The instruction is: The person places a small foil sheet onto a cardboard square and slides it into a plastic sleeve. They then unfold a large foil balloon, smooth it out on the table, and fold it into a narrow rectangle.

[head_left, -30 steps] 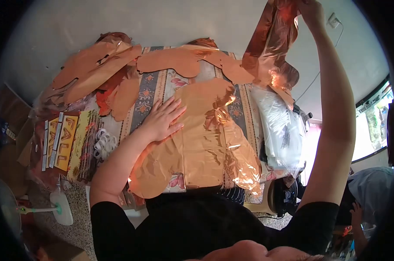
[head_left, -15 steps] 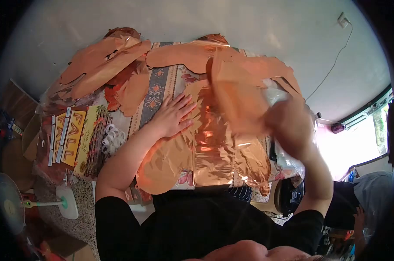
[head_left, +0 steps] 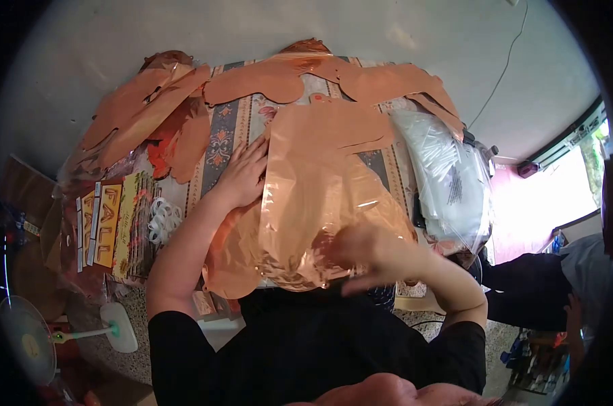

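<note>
A large flat copper-coloured foil balloon [head_left: 306, 176] is spread over other foil pieces at the near middle of the table. My left hand [head_left: 242, 172] lies flat along its left edge, fingers stretched out and the fingertips partly behind the foil. Over the balloon's lower end is my right hand [head_left: 367, 254], smeared by motion, so its grip on the foil cannot be made out. Beneath, a rounded foil lobe [head_left: 232, 281] shows at the lower left.
More flat foil balloons [head_left: 144, 108] lie along the table's back. At left are yellow FALL packs [head_left: 107, 223] and white ribbon coils [head_left: 163, 220]; at right, clear plastic bags [head_left: 448, 179]. A fan [head_left: 29, 342] stands lower left; another person [head_left: 543, 284] is at right.
My right hand has come down and left, laying the blurred foil piece flat over the middle pile. My left hand stays at the left side. The plastic bags at right are now uncovered.
</note>
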A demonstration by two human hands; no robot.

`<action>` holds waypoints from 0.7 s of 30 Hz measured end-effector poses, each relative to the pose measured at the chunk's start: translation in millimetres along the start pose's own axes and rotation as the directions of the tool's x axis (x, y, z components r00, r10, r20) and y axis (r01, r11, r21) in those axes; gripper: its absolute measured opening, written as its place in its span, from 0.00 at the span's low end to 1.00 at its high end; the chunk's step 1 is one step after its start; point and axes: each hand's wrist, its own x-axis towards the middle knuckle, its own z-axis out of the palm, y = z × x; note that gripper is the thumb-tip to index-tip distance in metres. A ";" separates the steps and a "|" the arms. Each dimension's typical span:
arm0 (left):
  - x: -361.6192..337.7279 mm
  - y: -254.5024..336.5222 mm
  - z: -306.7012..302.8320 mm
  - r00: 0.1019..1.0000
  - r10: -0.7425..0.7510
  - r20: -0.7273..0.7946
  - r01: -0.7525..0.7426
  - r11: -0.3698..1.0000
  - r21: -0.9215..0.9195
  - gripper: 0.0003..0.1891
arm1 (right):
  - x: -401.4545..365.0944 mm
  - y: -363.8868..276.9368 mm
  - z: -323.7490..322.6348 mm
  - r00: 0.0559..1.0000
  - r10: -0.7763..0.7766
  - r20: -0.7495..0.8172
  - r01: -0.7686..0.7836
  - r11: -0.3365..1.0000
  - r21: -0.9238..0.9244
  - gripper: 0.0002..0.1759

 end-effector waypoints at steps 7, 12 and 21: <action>2.4 -1.5 2.1 1.000 0.002 -0.004 -0.002 1.000 0.001 0.31 | -8.8 102.6 -38.5 0.637 0.683 -0.357 -0.748 0.437 -0.499 0.15; 1.4 1.6 -3.8 0.999 -0.024 0.041 0.024 1.000 -0.005 0.32 | -8.3 138.0 -40.2 0.519 0.827 -0.216 -0.682 0.248 -0.688 0.13; 0.7 5.1 -7.1 0.999 -0.027 0.034 0.027 1.000 0.003 0.31 | -69.9 -39.6 -93.1 0.635 0.758 0.150 -0.772 0.629 0.089 0.05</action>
